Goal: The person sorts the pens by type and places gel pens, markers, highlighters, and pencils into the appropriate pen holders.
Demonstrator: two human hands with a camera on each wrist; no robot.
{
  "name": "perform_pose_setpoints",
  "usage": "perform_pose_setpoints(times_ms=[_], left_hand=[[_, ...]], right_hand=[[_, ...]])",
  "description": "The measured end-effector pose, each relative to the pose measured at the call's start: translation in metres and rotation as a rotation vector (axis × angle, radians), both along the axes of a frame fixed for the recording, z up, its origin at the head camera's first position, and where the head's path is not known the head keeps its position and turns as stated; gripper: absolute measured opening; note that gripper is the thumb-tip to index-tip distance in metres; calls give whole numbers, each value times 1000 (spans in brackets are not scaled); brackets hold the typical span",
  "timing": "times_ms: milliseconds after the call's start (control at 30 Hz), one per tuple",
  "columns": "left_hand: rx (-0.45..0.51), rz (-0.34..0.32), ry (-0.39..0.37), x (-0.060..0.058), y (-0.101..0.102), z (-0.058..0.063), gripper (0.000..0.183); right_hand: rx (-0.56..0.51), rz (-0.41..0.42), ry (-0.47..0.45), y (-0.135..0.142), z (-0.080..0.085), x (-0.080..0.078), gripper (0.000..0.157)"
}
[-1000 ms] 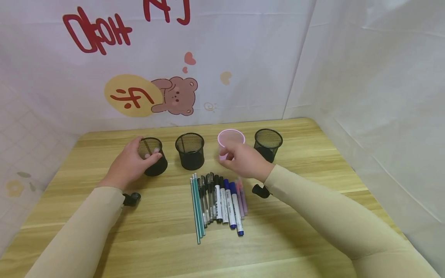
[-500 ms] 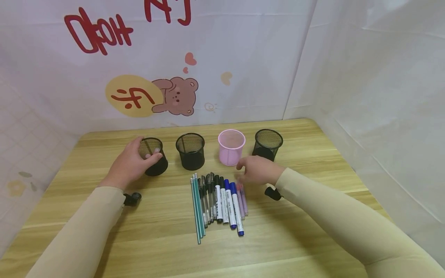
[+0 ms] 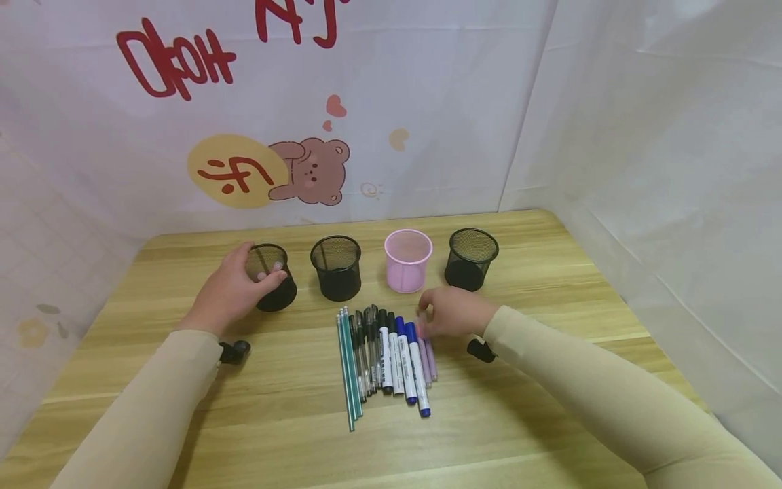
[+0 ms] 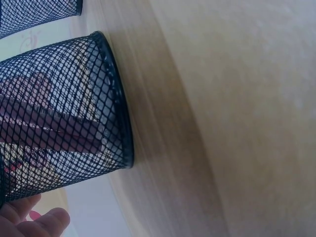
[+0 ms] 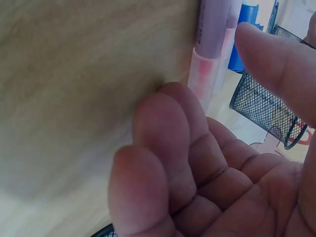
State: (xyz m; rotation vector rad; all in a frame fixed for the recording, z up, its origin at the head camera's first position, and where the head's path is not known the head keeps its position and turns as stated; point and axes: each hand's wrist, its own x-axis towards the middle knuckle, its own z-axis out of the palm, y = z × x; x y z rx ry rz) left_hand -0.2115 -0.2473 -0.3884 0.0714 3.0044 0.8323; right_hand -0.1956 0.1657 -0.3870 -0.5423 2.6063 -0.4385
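Observation:
My left hand [image 3: 226,292] grips the leftmost black mesh pen holder [image 3: 278,297], thumb over its near side and fingers behind. Pinkish pens [image 4: 54,133] stand inside it, seen through the mesh in the left wrist view. At the cap end of two pale purple-pink pens [image 3: 430,360] lying on the table is my right hand [image 3: 458,312]. In the right wrist view its fingertips [image 5: 163,123] lie beside the clear pink-tipped end of one pen [image 5: 213,29], while the thumb stands apart. Left of these lie white markers [image 3: 397,360] with black and blue caps.
Another black mesh holder [image 3: 341,284], a pink one [image 3: 406,275] and a black one [image 3: 466,272] stand along the back. Black-capped gel pens [image 3: 373,346] and teal pencils [image 3: 348,380] complete the row on the wooden table [image 3: 275,435]. A printed cloth [image 3: 452,102] hangs behind.
My right hand has moved from over the pink holder rightward and towards me, down to the pale purple-pink pens. The left hand keeps its grip on the leftmost holder.

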Motion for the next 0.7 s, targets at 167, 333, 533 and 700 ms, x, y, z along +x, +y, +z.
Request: perform_pose_setpoints(times_ms=[167,333,533,700], left_hand=[[-1,0,1,0,0,-1,114],[-4,2,4,-1,-1,-2,114],[-4,3,1,-1,-1,-2,115],[-4,4,1,-2,-1,-2,115]], right_hand=[[1,12,2,0,-2,0,42],[4,34,27,0,-5,0,43],[6,27,21,-1,-2,2,41],[1,26,16,-1,1,3,40]])
